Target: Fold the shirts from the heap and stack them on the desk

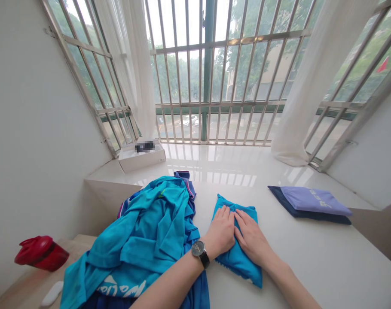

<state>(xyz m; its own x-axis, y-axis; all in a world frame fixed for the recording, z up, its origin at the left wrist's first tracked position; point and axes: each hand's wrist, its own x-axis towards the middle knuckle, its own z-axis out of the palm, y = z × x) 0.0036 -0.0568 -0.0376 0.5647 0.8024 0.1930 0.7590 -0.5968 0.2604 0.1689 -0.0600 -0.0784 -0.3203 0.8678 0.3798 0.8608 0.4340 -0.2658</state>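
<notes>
A bright blue shirt (236, 262), folded into a compact bundle, lies on the white surface in front of me. My left hand (219, 229), with a black-strapped watch (198, 249) at its wrist, rests on top of the bundle, fingers laid on the cloth. Right beside it my right hand (252, 236) lies on the same shirt, fingers stretched forward and the two hands touching or nearly so. To the left is a loose heap of clothes, topped by a rumpled blue shirt (150, 219) with white lettering. Its lower edge runs under my left forearm.
Folded lilac and navy garments (316, 201) lie stacked at the right. A white box (142, 156) with a blurred dark item stands by the barred window (203, 73). A red bag-like item (42, 253) and a small white object (52, 294) sit lower left.
</notes>
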